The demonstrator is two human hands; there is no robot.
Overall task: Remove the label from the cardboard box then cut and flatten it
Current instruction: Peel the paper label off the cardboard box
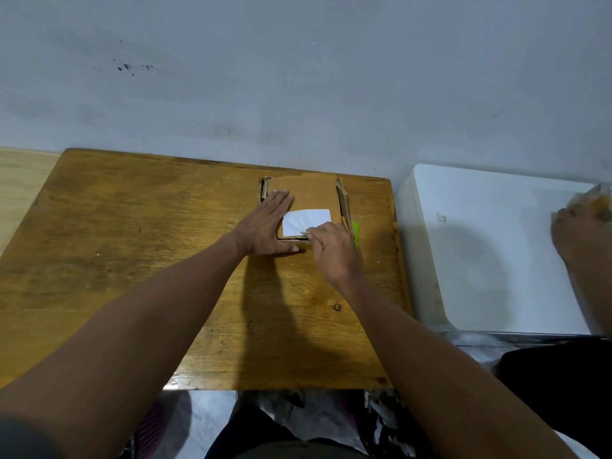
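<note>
Wooden table (132, 246) against a grey wall; cardboard box (303, 197) sits at its far edge, near the right corner; left hand (265, 226) presses flat, fingers straight, on the box; right hand (331, 248) pinches the white label's (306, 221) near corner; label step in hand; next likely a slow peel; open tabletop on the left, green object (355, 230) just beside the box on the right.

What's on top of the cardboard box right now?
On the cardboard box lie the white label, the flat left hand, and the right hand pinching the label's near corner. The hands cover part of the box top.
</note>
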